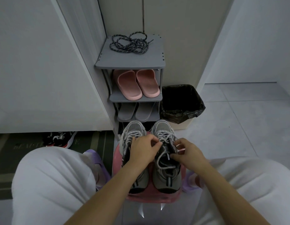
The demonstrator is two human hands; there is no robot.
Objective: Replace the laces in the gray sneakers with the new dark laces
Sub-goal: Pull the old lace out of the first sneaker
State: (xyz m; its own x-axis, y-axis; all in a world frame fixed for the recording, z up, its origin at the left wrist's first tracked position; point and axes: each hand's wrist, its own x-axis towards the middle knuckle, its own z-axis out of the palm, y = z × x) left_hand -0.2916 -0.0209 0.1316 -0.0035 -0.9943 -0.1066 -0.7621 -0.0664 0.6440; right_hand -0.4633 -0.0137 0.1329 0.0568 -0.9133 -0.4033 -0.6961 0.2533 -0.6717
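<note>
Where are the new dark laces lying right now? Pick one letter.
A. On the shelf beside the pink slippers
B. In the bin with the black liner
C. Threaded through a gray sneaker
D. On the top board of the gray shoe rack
D: the dark laces lie tangled on the gray shoe rack top board, while the left hand and right hand pinch the pale laces of a sneaker.

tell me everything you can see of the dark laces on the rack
The dark laces are round, rope-like cords, dark with pale flecks, seemingly woven. They lie in a loose tangle of loops on the top shelf of the gray shoe rack, one tip sticking out to the right. Only the shelf touches them.
</note>
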